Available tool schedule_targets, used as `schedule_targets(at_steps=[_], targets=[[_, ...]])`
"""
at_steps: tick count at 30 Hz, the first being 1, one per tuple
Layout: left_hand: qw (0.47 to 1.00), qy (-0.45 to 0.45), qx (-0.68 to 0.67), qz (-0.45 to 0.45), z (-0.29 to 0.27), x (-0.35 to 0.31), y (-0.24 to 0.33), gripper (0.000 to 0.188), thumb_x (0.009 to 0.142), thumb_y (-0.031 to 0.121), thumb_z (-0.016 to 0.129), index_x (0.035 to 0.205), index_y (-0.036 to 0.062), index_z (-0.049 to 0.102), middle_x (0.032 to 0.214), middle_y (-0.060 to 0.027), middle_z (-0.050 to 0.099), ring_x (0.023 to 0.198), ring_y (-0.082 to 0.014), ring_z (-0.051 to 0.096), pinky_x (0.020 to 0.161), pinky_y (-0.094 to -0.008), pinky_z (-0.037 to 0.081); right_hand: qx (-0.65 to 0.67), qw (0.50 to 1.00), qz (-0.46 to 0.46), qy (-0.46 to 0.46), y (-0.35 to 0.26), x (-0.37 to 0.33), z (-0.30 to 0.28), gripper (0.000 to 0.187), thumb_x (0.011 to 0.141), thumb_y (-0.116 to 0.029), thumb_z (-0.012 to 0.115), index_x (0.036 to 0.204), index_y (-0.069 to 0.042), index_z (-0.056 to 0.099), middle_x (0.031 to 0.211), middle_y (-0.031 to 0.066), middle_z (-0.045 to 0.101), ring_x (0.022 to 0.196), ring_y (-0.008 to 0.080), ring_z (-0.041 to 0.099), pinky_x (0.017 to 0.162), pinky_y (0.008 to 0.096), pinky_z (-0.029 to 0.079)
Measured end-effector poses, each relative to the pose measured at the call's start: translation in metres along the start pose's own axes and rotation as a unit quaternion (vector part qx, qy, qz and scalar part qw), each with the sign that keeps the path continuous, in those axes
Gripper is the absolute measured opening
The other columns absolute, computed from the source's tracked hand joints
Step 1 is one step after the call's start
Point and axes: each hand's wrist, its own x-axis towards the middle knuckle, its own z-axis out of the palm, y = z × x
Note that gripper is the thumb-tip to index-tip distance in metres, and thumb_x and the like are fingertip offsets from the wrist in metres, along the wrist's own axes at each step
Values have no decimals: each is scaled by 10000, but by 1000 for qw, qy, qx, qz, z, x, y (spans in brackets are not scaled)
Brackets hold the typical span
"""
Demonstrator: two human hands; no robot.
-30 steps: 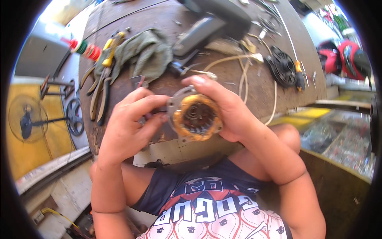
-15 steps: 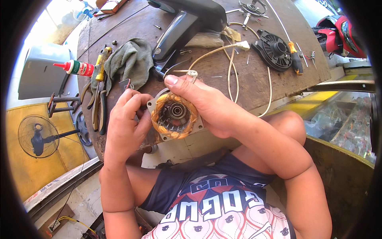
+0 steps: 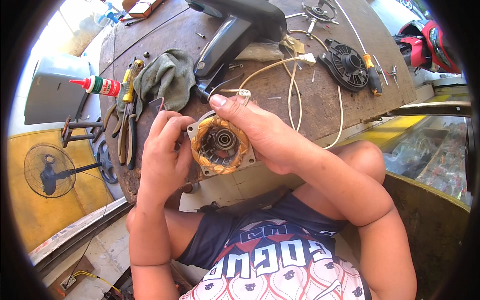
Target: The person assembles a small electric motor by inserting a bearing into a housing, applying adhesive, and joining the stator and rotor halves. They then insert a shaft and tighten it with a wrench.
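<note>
— Head view: what's in the hands?

— A motor stator [image 3: 220,146], copper windings ringing a metal frame with a bearing at its centre, held just over the near edge of the bench [image 3: 320,100]. The right hand [image 3: 260,132] wraps its far side, thumb stretched across the top rim. The left hand [image 3: 165,150] grips the other side, fingers curled and pressed to the frame.

— And nearby?

— A green rag [image 3: 167,77], pliers [image 3: 127,125] and a red-tipped glue bottle [image 3: 100,86] towards the left edge; a white cord [image 3: 295,95] trails on the right, beside a black fan cover [image 3: 347,65].
</note>
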Motion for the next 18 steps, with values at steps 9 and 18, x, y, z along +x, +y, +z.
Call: schedule_targets(at_steps=[9, 18], targets=[[990, -84, -108, -47, -2, 8, -17, 283, 848, -125, 635, 1096, -10, 712, 1074, -94, 596, 857, -207, 567, 746, -297, 469, 1, 1000, -12, -10, -1, -1, 1, 513, 1112, -427, 666, 1432, -38, 572, 1302, 77, 656, 1232, 149, 643, 1040, 335, 547], [999, -47, 5, 4, -3, 6, -10, 293, 883, -109, 649, 1158, -20, 695, 1244, -183, 616, 1051, -311, 671, 900, -366, 556, 18, 999, -37, 31, 6, 1, 4, 657, 1095, -577, 658, 1354, 23, 590, 1201, 122, 677, 1139, 166, 636, 1009, 351, 530]])
